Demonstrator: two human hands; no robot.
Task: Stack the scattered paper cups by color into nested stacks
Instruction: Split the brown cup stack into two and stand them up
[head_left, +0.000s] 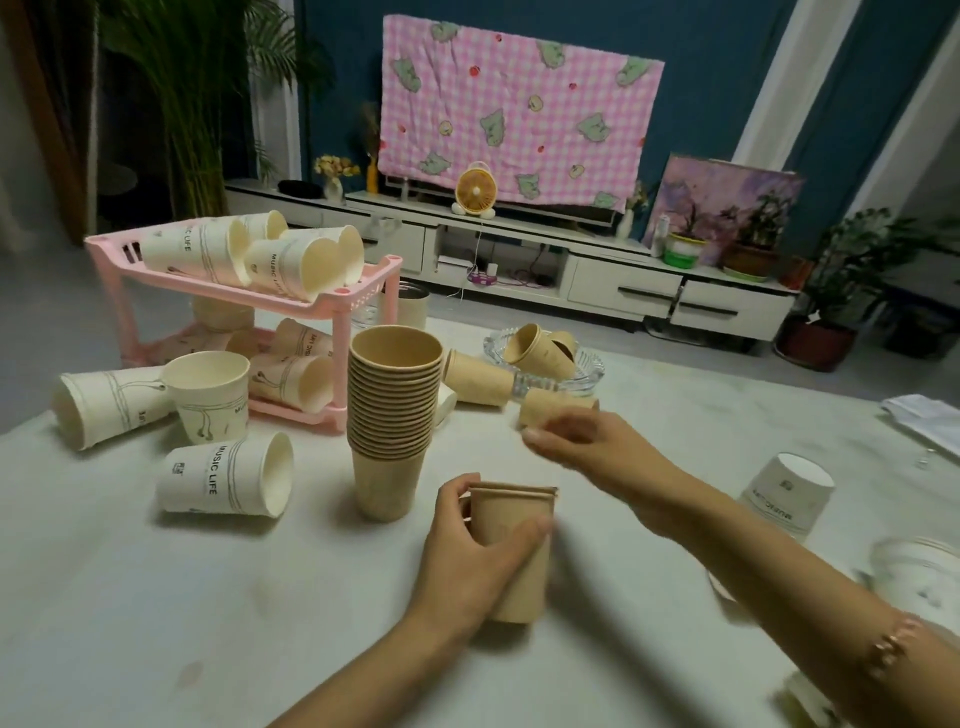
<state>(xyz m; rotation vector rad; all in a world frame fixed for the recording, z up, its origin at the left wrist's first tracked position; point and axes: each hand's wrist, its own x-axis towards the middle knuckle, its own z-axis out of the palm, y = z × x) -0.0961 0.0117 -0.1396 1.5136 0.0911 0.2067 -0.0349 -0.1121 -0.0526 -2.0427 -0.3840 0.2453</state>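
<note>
My left hand (467, 551) grips a short nested stack of brown paper cups (519, 551), upright just above the table. My right hand (576, 441) reaches forward, its fingers closing on a brown cup (556, 408) lying on its side. A tall stack of brown cups (392, 410) stands to the left of both hands. Another brown cup (478, 379) lies behind it, and two more (540, 345) rest in a glass dish (592, 366). White printed cups lie scattered at the left (228, 475) (104, 410), one stands upright (210, 395), and others stand upside down at the right (787, 493).
A pink two-tier rack (332, 301) at the back left holds several white cups on both shelves. The table has a pale cloth (156, 597). Papers (924, 415) lie at the far right edge. A TV stand with a fan and plants is behind the table.
</note>
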